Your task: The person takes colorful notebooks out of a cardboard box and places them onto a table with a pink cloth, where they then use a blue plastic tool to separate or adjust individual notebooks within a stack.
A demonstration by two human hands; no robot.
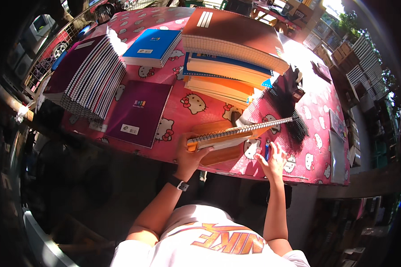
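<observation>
While head view shows left hand (189, 155) gripping orange spiral notebook (236, 133) tilted above pink tablecloth (182, 120), right hand (274, 161) spread wide near blue pen (267, 150). We judge: one-sided grip, notebook may slip; pen could roll off edge.

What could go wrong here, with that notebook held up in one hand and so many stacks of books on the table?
The left hand grips only one end of the orange spiral notebook, so it might sag or slip. The right hand reaches for a blue pen near the table edge; a nudge could roll it off. The tall stack of notebooks behind looks uneven, with its top book overhanging, and might slide if bumped.
</observation>
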